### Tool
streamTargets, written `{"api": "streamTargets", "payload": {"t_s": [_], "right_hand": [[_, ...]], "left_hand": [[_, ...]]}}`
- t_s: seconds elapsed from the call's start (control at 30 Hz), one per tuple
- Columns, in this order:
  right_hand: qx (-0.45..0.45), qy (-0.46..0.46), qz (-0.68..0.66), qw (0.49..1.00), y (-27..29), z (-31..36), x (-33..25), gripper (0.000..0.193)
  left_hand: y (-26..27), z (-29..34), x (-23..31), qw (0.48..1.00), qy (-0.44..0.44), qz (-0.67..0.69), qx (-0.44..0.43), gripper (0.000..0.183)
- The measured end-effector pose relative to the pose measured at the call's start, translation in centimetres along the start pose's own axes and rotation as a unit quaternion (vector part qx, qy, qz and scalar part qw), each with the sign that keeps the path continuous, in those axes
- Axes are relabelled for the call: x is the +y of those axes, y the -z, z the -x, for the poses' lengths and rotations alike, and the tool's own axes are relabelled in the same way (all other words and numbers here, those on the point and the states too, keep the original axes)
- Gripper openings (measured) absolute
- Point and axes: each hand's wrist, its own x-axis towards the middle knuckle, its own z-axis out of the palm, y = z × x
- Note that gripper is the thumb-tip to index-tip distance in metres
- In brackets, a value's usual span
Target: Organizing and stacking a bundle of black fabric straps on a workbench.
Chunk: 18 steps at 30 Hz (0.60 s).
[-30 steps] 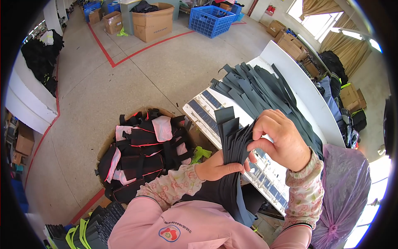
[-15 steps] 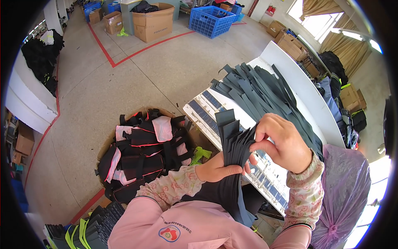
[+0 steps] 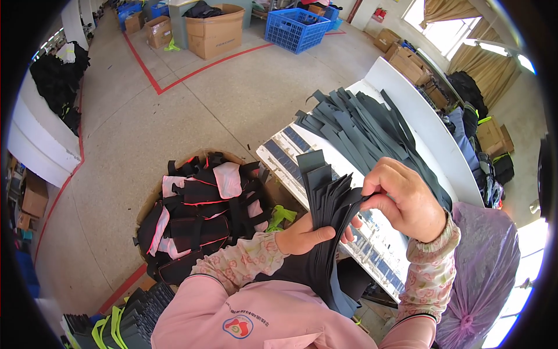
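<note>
A fanned bundle of dark fabric strips (image 3: 325, 200) stands upright in front of me, its lower ends hanging toward my lap. My left hand (image 3: 308, 234) is closed around the bundle's middle, with the thumb across the front. At the upper right of the bundle, my right hand (image 3: 401, 200) pinches the end of one strip between thumb and fingertips and bends it away from the others. Beyond my hands, a large pile of similar grey-green strips (image 3: 372, 128) lies along the white worktable (image 3: 285, 157).
Left of the table a round carton holds black bags (image 3: 200, 232) with pink parts. A purple plastic sack (image 3: 482, 262) stands at my right. Dark stacked pieces with yellow-green straps (image 3: 116, 323) sit at lower left. A blue crate (image 3: 296, 30) and a cardboard box (image 3: 215, 32) stand farther off.
My right hand has moved slightly right, drawing one strip's end away from the bundle. The bundle's tops have fanned farther apart. My left hand keeps its hold.
</note>
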Motion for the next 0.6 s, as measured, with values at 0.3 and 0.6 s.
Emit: {"api": "streamTargets", "payload": {"t_s": [0.3, 0.6], "right_hand": [[0.000, 0.016, 0.027, 1.000, -1.7, -0.8, 0.1, 0.026], [0.046, 0.076, 0.070, 0.994, -2.8, -0.6, 0.4, 0.035]], "left_hand": [[-0.3, -0.4, 0.1, 1.000, -0.011, 0.024, -0.001, 0.047], [-0.3, -0.1, 0.2, 1.000, -0.017, 0.021, 0.004, 0.049]]}}
